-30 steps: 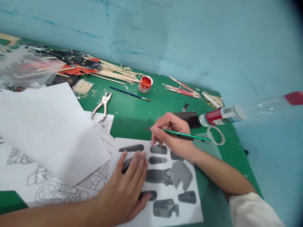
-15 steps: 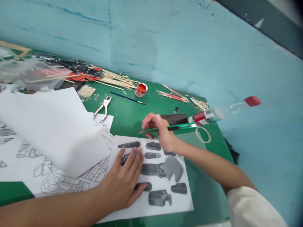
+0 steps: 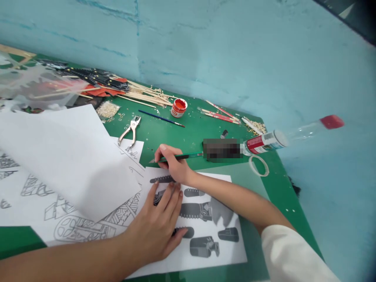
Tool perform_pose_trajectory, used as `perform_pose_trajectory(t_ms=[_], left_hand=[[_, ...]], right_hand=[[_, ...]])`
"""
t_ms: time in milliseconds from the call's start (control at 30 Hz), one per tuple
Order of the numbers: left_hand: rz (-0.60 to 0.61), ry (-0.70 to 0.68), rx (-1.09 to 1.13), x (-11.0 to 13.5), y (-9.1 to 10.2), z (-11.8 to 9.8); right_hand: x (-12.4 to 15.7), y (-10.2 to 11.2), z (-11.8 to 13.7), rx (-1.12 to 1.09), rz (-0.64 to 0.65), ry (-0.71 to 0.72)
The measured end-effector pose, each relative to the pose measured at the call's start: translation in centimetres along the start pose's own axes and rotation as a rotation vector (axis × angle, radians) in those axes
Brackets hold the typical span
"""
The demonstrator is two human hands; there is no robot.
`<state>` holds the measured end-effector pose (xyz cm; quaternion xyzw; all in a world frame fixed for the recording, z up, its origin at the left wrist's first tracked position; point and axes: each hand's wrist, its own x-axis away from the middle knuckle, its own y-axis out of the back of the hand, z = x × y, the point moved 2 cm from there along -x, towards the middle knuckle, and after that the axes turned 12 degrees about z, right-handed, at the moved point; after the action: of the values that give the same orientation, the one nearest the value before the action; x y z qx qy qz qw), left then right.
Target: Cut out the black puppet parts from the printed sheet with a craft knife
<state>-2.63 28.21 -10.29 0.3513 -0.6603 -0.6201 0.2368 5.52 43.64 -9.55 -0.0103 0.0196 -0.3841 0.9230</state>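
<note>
Tool in right hand, left hand on sheet; bottle label illegible

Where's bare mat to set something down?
Bare mat lies between the pliers, the blue brush and the right hand holding a green brush. Another strip runs right of the printed sheet, below the tape ring. Sticks and the paint pot crowd the back edge; papers cover the left.

Slim green tool sits nearly level over the flat printed sheet.
</note>
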Motion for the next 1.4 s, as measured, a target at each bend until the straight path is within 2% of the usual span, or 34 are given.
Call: perform_pose_trajectory(t_ms=[100, 333, 500, 733, 867, 1067, 1300, 1400], left_hand=[[0.041, 0.021, 0.012, -0.2, 0.4, 0.0], [0.151, 0.034, 0.002, 0.3, 1.7, 0.9], [0.218, -0.011, 0.011, 1.3, 1.6, 1.5], [0.230, -0.036, 0.082, 1.7, 0.9, 1.5], [0.260, -0.064, 0.093, 1.5, 1.0, 1.7], [0.277, -0.109, 0.107, 1.2, 1.1, 2.0], [0.270, -0.136, 0.097, 1.2, 0.9, 2.1], [0.265, -0.154, 0.103, 1.3, 0.9, 2.1]], right_hand=[[-0.1, 0.2, -0.4, -0.023, -0.022, -0.027], [0.2, 0.4, 0.3, -0.031, 0.053, -0.044], [0.1, 0.5, 0.0, -0.061, 0.056, -0.042], [0.5, 0.4, -0.5, -0.091, 0.072, -0.079], [0.7, 0.5, -0.5, -0.082, 0.051, -0.040], [0.6, 0.6, -0.5, -0.018, 0.121, 0.001], [0.2, 0.8, -0.2, -0.033, 0.096, -0.056], [-0.1, 0.8, 0.4, 0.006, 0.169, -0.094]])
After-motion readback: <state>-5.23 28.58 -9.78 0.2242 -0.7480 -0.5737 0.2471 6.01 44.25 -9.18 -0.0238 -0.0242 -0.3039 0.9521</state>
